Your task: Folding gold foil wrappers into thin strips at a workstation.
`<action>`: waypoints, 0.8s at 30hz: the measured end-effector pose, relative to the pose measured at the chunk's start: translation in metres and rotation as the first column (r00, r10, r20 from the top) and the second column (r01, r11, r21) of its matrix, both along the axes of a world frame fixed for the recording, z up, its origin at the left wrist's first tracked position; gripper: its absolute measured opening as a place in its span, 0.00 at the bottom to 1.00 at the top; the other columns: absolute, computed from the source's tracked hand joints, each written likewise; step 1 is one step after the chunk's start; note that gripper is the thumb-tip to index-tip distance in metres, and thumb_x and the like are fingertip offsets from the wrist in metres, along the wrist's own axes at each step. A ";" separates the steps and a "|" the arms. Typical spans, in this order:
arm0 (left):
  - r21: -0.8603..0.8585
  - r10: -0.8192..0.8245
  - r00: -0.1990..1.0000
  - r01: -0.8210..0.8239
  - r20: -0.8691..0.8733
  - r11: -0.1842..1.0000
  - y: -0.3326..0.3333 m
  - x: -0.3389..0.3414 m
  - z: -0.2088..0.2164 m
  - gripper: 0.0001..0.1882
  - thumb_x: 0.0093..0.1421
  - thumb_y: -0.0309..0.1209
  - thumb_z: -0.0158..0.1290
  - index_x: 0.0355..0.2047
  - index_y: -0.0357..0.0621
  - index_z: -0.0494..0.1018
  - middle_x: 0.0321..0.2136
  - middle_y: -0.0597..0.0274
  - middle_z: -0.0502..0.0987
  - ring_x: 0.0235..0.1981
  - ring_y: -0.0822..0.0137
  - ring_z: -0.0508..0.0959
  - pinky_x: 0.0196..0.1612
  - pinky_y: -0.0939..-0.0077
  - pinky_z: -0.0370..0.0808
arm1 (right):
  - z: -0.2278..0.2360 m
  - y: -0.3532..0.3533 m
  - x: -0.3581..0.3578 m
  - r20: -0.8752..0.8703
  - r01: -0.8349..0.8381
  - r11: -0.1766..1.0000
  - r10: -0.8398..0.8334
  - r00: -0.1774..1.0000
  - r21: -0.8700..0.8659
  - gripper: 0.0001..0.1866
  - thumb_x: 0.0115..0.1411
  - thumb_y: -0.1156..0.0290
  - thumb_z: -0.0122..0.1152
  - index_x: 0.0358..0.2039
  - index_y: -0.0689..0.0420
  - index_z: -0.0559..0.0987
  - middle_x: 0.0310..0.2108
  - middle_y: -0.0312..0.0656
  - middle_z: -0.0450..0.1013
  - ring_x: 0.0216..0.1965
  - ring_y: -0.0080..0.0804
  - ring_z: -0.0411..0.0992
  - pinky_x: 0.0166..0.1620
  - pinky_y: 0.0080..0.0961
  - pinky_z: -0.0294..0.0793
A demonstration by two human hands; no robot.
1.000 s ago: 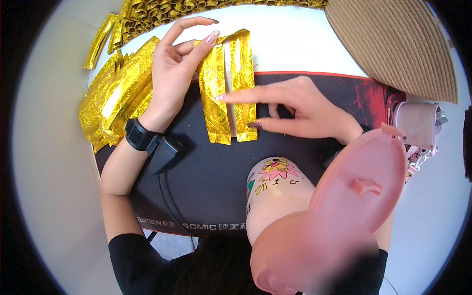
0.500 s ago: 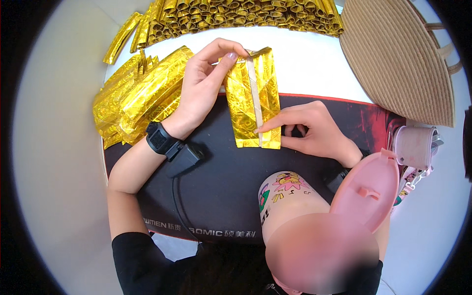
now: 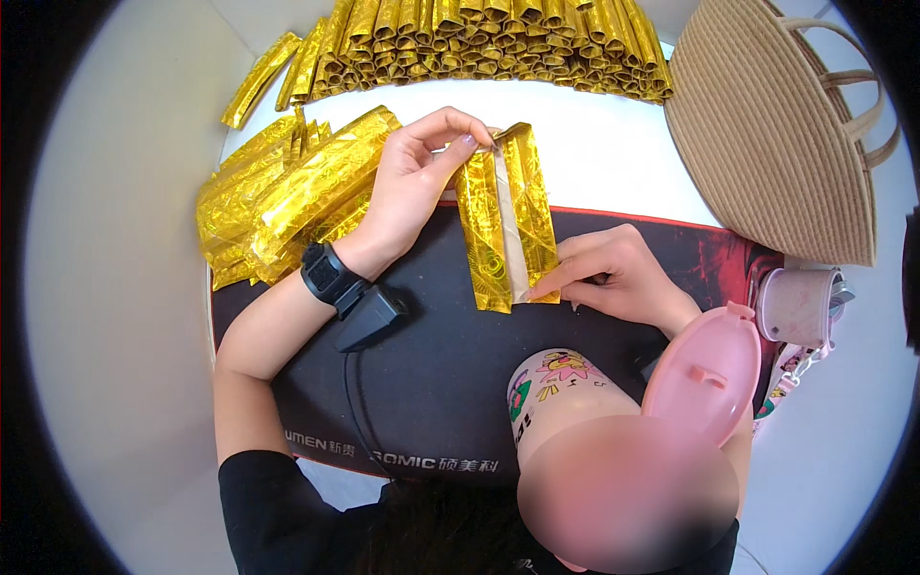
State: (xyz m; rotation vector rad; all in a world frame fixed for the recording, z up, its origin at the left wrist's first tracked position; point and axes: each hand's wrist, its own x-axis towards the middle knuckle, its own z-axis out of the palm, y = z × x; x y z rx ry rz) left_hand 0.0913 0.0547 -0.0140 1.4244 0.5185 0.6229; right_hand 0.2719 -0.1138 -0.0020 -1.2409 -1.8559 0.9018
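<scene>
A sheet of gold foil paper (image 3: 532,216) spans the dark mat's far edge, its two long sides folded inward. Between the folds runs a pale strip of bare paper, wider toward the near end. My left hand (image 3: 412,182) pinches the far end at the strip, thumb against index finger. At the near right corner, my right hand (image 3: 628,278) has the paper's edge between index finger and thumb, the index fingertip by the strip. Left of my left hand lies a pile of flat gold foil sheets (image 3: 307,196). A black band with a cabled box (image 3: 369,316) sits at my left wrist.
Many rolled gold foil tubes (image 3: 479,53) are stacked at the back of the white table (image 3: 613,144). A woven straw bag (image 3: 767,125) stands at the far right. A decorated tumbler (image 3: 565,393) with an open pink lid (image 3: 704,374) occupies the near right of the mat (image 3: 431,383).
The pale strip has widened at the near end as the right-hand fold spread. My right fingertips have shifted slightly at that corner. The whole view has tilted, so things sit lower.
</scene>
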 end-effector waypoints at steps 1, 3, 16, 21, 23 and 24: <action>-0.016 -0.005 1.000 0.004 -0.027 1.000 0.001 -0.001 0.001 0.05 0.66 0.28 0.48 0.36 0.45 0.74 0.32 0.73 0.78 0.32 0.86 0.73 0.30 0.91 0.71 | -0.001 0.000 0.000 -0.024 0.000 1.000 -0.001 1.000 -0.030 0.18 0.43 0.85 0.64 0.35 0.52 0.84 0.28 0.39 0.78 0.27 0.30 0.76 0.29 0.22 0.74; -0.022 0.003 1.000 -0.004 -0.005 1.000 0.000 -0.001 0.001 0.05 0.66 0.28 0.47 0.36 0.45 0.73 0.32 0.73 0.78 0.32 0.86 0.73 0.29 0.92 0.71 | -0.003 0.000 -0.001 -0.047 -0.003 0.998 0.000 0.999 -0.061 0.17 0.44 0.86 0.64 0.35 0.52 0.85 0.27 0.38 0.78 0.24 0.27 0.76 0.26 0.20 0.73; -0.134 -0.090 0.991 0.102 0.097 0.986 -0.001 0.000 0.005 0.09 0.68 0.31 0.46 0.47 0.46 0.68 0.36 0.65 0.80 0.33 0.82 0.79 0.31 0.88 0.77 | 0.003 -0.009 0.009 -0.132 0.222 0.947 -0.257 0.957 -0.230 0.13 0.47 0.82 0.68 0.35 0.54 0.81 0.19 0.29 0.75 0.17 0.08 0.64 0.19 0.12 0.56; -0.142 -0.110 0.993 0.117 0.050 0.983 -0.001 -0.002 0.010 0.12 0.67 0.31 0.46 0.50 0.45 0.68 0.37 0.65 0.79 0.33 0.81 0.78 0.33 0.88 0.77 | 0.003 -0.010 0.007 -0.355 0.152 0.954 -0.240 0.903 -0.258 0.20 0.49 0.86 0.62 0.43 0.56 0.78 0.29 0.34 0.77 0.19 0.15 0.70 0.21 0.13 0.62; -0.128 -0.116 0.993 0.120 0.037 0.984 -0.001 -0.002 0.011 0.13 0.67 0.31 0.46 0.51 0.45 0.69 0.38 0.65 0.79 0.33 0.81 0.78 0.34 0.87 0.77 | 0.007 -0.009 0.011 -0.335 0.050 0.963 -0.141 0.931 -0.265 0.22 0.48 0.88 0.60 0.44 0.56 0.80 0.35 0.39 0.77 0.25 0.22 0.75 0.27 0.18 0.69; -0.088 -0.125 0.992 0.128 0.035 0.988 -0.002 -0.001 0.011 0.13 0.67 0.31 0.46 0.51 0.44 0.71 0.40 0.65 0.79 0.34 0.81 0.78 0.35 0.87 0.77 | 0.009 -0.008 0.012 -0.334 0.050 0.963 -0.141 0.932 -0.266 0.22 0.48 0.88 0.60 0.44 0.56 0.80 0.35 0.39 0.77 0.25 0.22 0.75 0.27 0.18 0.69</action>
